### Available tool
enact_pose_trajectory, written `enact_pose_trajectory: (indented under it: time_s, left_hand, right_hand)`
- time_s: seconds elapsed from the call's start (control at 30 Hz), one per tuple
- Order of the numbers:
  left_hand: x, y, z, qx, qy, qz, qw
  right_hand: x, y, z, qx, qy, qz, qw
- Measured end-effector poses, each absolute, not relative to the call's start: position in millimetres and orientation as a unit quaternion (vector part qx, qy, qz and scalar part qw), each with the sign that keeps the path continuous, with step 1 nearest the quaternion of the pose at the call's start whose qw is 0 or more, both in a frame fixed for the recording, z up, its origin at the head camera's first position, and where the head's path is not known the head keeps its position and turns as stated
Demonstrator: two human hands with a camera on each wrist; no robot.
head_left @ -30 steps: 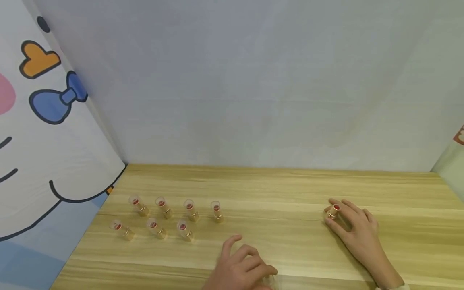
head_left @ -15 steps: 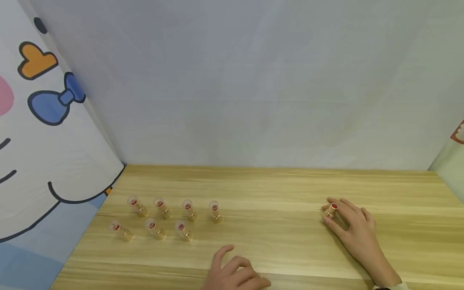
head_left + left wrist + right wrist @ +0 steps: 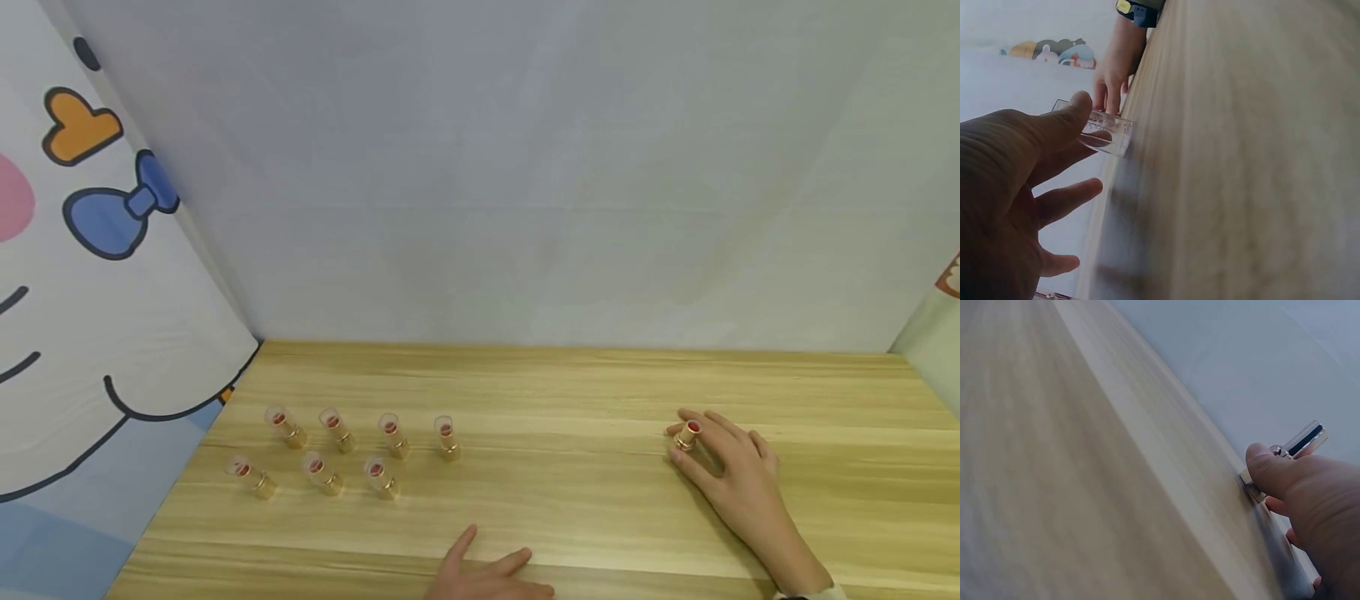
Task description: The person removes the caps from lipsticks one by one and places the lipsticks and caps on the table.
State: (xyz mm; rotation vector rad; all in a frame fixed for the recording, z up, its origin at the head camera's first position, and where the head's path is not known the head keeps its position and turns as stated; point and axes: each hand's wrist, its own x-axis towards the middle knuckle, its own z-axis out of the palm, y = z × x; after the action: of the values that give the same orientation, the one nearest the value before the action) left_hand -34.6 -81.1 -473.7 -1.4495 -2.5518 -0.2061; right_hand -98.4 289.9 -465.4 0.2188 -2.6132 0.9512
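Right hand (image 3: 731, 475): thumb and fingertips pinch an uncapped red lipstick (image 3: 688, 434) in a gold base, standing upright on the wooden table (image 3: 570, 492), right of centre.

Left hand (image 3: 1004, 206): thumb and forefinger pinch a clear plastic cap (image 3: 1102, 129), empty, held over the near table edge; its printing is too blurred to read.

Far left: seven capped lipsticks (image 3: 341, 452), red sticks under clear caps, standing in two rows. Bare wood lies between the rows and the right hand.
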Motion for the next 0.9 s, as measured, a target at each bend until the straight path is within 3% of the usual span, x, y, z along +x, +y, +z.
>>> enact_pose_trajectory:
  time_s: [0.07,0.13,0.6,0.73,0.9]
  left_hand:
    - [-34,-81,-475,-0.476,-0.874,-0.093,0.022]
    - [-34,-81,-475,-0.462,-0.88,-0.106,-0.02]
    - [-30,-82,-478,-0.451,-0.879,-0.155,-0.012]
    - [-31,-82,-477,-0.446,-0.869,-0.208,-0.048]
    - [-32,-83,-475,-0.449,-0.853,-0.258,-0.07]
  right_hand:
    - [-99,290,-466,0.078,-0.922,0.337,0.176]
    - [-99,290,-465,0.078,-0.922,0.336,0.175]
    - [-96,292,-463,0.047,-0.927,0.339,0.154]
    - [-94,290,-456,0.028,-0.916,0.379,0.128]
    - [-95,284,-450,0.05,-0.89,0.413,0.184]
